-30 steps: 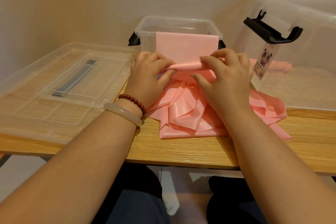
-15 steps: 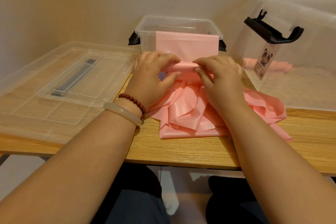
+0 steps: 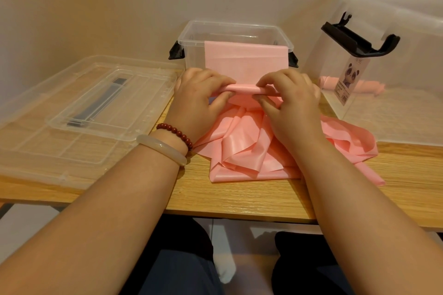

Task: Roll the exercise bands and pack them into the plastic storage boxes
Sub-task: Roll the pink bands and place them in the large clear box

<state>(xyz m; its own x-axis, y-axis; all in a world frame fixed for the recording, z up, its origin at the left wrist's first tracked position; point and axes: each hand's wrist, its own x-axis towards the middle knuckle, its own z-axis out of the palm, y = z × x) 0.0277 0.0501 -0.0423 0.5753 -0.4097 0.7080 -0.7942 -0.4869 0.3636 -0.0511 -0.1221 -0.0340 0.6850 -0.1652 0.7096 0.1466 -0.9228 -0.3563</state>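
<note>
Left hand: left hand [image 3: 199, 100], fingers curled over and thumb under, pinches the left end of the roll.
Right hand: right hand [image 3: 290, 103] pinches the right end in the same way.
Roll: a thin pink tube [image 3: 244, 89], held between both hands just in front of the small box.
Loose band: most of the pink band [image 3: 242, 151] lies crumpled on the surface [image 3: 239, 199] under and near the wrists, not yet rolled.
Small box: the clear box [image 3: 230, 25] stands open at the far middle, with a flat pink stretch [image 3: 247, 60] draped over its near rim. I cannot tell if this is the same band.
Large box: the large box [image 3: 407, 115] at the far right holds one rolled band [image 3: 369, 85].
Lids: two clear lids [image 3: 96, 108] lie stacked at the left.
Progress: early on this band, by my reading. One roll looks packed, while this one needs rolling, packing and the lids fitting.
</note>
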